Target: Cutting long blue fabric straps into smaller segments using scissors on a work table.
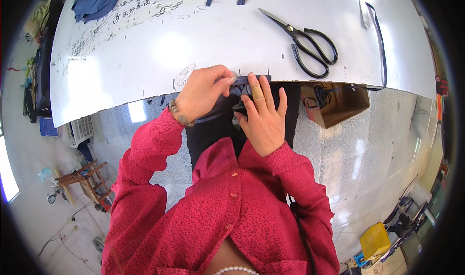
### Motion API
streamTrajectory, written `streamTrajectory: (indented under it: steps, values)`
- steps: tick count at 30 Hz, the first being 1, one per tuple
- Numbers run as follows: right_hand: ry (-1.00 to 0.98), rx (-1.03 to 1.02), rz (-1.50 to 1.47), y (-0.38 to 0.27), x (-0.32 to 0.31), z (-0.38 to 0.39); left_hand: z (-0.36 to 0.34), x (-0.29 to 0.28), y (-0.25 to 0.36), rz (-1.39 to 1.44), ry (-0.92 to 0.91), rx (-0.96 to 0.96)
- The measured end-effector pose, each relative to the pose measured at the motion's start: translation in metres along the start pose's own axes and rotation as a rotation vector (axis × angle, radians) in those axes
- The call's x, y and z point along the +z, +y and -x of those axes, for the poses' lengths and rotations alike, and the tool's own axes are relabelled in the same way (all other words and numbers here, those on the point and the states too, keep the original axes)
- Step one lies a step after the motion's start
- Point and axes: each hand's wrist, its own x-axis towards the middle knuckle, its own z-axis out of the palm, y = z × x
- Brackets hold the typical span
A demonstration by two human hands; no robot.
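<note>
- Lying along the table's [218, 38] near edge, a dark strip [243, 80] is pinched between the left hand's [202, 88] thumb and curled fingers.
- It is crossed by the right hand's [264, 113] fingers, spread loosely, not closed on it.
- Scissors [293, 31] are laid to the right, a box [319, 116] placed below.

Fisheye head view, looking steeply down from above the wearer's red patterned shirt [198, 212], left hand [203, 88] and right hand [265, 114] close by near mid-frame, white worktable [223, 40] spanning the top, grey floor [334, 163] farther below
</note>
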Motion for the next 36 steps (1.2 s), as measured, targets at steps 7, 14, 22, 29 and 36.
streamTrajectory:
  steps: [7,14,22,29,36]
  values:
    - [0.022,-0.04,-0.008,0.001,0.001,0.001,0.0,0.0,0.001,0.019,-0.011,-0.024]
    - [0.036,-0.061,-0.036,0.002,-0.005,-0.005,-0.003,0.0,-0.004,0.059,-0.011,0.005]
    - [0.36,0.034,-0.192,0.048,-0.051,-0.031,-0.007,-0.003,-0.005,0.074,-0.06,0.002]
    - [0.101,0.02,0.14,0.118,-0.078,-0.067,-0.004,-0.004,-0.009,0.115,-0.062,0.021]
    - [-0.084,0.026,0.303,0.119,-0.084,-0.096,-0.005,-0.001,-0.016,0.102,0.009,0.127]
